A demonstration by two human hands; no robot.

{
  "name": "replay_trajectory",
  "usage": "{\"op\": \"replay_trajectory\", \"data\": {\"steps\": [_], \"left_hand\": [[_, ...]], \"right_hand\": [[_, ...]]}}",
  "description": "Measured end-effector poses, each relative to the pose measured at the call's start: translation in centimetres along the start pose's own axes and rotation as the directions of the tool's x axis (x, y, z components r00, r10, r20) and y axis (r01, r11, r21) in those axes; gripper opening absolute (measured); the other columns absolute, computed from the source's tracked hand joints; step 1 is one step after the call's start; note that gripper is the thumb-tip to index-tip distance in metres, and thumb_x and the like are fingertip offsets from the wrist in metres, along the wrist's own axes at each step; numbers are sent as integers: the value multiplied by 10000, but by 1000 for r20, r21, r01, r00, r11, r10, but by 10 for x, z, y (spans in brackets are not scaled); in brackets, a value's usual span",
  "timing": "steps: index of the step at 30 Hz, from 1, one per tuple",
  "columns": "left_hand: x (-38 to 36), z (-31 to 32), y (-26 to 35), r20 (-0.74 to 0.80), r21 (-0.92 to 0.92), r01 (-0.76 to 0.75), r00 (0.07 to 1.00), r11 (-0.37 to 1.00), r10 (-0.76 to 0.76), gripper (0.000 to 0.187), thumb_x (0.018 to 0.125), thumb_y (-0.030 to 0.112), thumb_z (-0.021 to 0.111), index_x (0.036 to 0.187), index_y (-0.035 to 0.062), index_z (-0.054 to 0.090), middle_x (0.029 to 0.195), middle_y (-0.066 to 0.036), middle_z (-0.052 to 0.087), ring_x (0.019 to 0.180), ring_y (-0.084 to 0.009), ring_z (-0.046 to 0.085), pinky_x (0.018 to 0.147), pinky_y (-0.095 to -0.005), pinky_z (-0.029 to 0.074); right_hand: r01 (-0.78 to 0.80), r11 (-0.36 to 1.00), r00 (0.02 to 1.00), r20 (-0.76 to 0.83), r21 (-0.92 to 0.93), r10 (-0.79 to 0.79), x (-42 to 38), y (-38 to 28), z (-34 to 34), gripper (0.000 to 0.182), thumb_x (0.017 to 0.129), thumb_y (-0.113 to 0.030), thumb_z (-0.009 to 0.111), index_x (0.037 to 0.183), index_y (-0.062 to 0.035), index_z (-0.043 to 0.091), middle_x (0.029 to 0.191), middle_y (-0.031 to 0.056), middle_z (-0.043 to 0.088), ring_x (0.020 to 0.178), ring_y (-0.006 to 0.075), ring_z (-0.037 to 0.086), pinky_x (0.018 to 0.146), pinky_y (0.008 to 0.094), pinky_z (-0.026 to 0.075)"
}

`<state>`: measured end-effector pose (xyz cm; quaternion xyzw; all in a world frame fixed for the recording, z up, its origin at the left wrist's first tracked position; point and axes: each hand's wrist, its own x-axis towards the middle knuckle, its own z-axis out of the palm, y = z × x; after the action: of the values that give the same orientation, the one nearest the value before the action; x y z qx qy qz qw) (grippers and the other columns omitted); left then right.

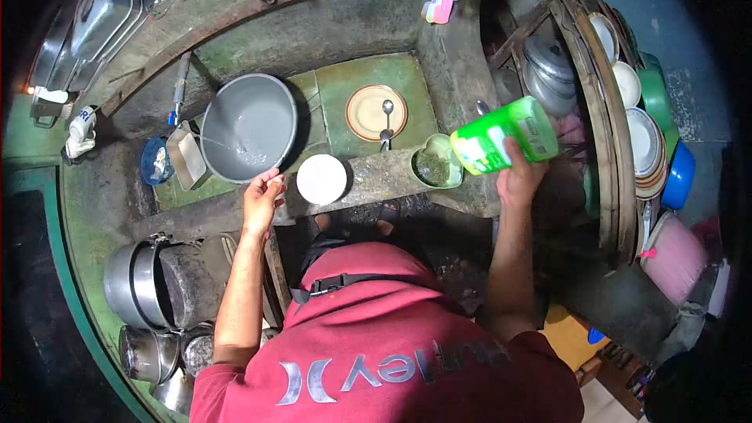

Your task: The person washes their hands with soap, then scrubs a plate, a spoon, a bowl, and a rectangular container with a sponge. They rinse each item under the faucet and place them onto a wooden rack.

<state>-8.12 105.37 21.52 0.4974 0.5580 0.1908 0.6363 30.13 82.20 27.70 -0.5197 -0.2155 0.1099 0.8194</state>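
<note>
My left hand (pixel 264 202) is closed, its fingers pinched at the near rim of a large grey basin (pixel 235 110), which has a little water inside. My right hand (pixel 520 174) is wrapped round a bright green container (pixel 505 137) with a white and yellow label. The container lies tilted, its lower end just above a small green bowl (pixel 450 174) that holds something dark and wet-looking. Between the hands a white round bowl or lid (pixel 321 180) rests on the ledge. Behind it lies a cream plate (pixel 364 113) with a brown rim and a spoon (pixel 388 107) on it.
A tap (pixel 172 117) runs a thin stream into the basin. Beside it stand a rectangular tray (pixel 188 158) and a blue bowl (pixel 149 160). Metal pots (pixel 129 286) stack at lower left. At right is a wooden rack (pixel 603 133) with plates (pixel 642 141).
</note>
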Motion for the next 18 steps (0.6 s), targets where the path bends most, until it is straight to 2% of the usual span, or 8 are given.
{"op": "replay_trajectory", "data": {"steps": [2, 6, 8, 11, 15, 16, 17, 18], "left_hand": [[-1, 3, 1, 5, 42, -11, 1000, 999, 11, 340, 927, 236, 611, 1226, 80, 562, 1033, 0, 635, 905, -120, 600, 746, -297, 468], [0, 5, -3, 23, 70, -45, 999, 997, 44, 347, 921, 232, 623, 1221, 67, 564, 1015, 3, 637, 875, -101, 595, 731, -293, 463], [-2, 7, -6, 34, 65, -46, 998, 997, 44, 343, 917, 217, 631, 1216, 62, 571, 1003, 5, 634, 874, -85, 586, 715, -266, 455], [-3, 5, -17, 51, 105, -171, 985, 980, 167, 336, 884, 118, 662, 1201, 41, 583, 1037, -26, 651, 921, -99, 594, 782, -255, 483], [-23, 23, -8, 295, 395, -535, 844, 747, 449, 451, 808, 46, 689, 1242, 73, 567, 1129, -83, 637, 1012, -186, 609, 855, -320, 502], [-32, 35, 6, 338, 437, -612, 790, 659, 511, 496, 784, 46, 705, 1256, 81, 559, 1156, -116, 628, 1032, -219, 611, 868, -336, 505], [-45, 48, 31, 404, 389, -681, 732, 621, 549, 544, 757, 63, 723, 1272, 79, 549, 1221, -160, 590, 1086, -294, 592, 919, -377, 487], [-47, 58, 44, 468, 301, -811, 584, 501, 664, 610, 744, 86, 738, 1315, 99, 521, 1263, -175, 561, 1156, -340, 546, 984, -424, 441]], "right_hand": [[-29, 994, 998, -56, 105, 35, 7, -2, -7, 564, 737, -5, 774, 1241, 3, 519, 1151, 81, 609, 1049, 226, 604, 945, 378, 475], [-12, 999, 999, -31, 47, 14, 5, 3, -16, 523, 793, -41, 741, 1259, 4, 509, 1162, 88, 610, 1058, 231, 606, 937, 374, 485], [-58, 996, 983, -171, 62, 68, 1, 7, -24, 431, 854, -68, 682, 1244, 2, 513, 1155, 92, 616, 1058, 231, 608, 942, 380, 484], [-225, 894, 886, -302, 387, 353, 9, 38, -66, 347, 920, -181, 609, 1230, -52, 520, 1135, 87, 612, 1044, 237, 601, 907, 414, 493], [-401, 762, 794, -222, 509, 566, -11, 61, -36, 360, 945, -270, 551, 1237, -61, 518, 1199, 97, 603, 1099, 261, 584, 967, 453, 460], [-500, 643, 804, 34, 580, 594, -20, 65, -23, 380, 960, -307, 509, 1244, -55, 513, 1198, 105, 603, 1104, 267, 584, 973, 461, 457], [-567, 609, 730, -4, 555, 683, -26, 64, 7, 392, 966, -323, 489, 1246, -49, 511, 1199, 111, 602, 1100, 272, 586, 975, 464, 456], [-635, 567, 647, -41, 525, 762, -35, 61, 43, 406, 972, -339, 469, 1248, -44, 509, 1200, 117, 601, 1097, 277, 588, 976, 467, 454]]}}
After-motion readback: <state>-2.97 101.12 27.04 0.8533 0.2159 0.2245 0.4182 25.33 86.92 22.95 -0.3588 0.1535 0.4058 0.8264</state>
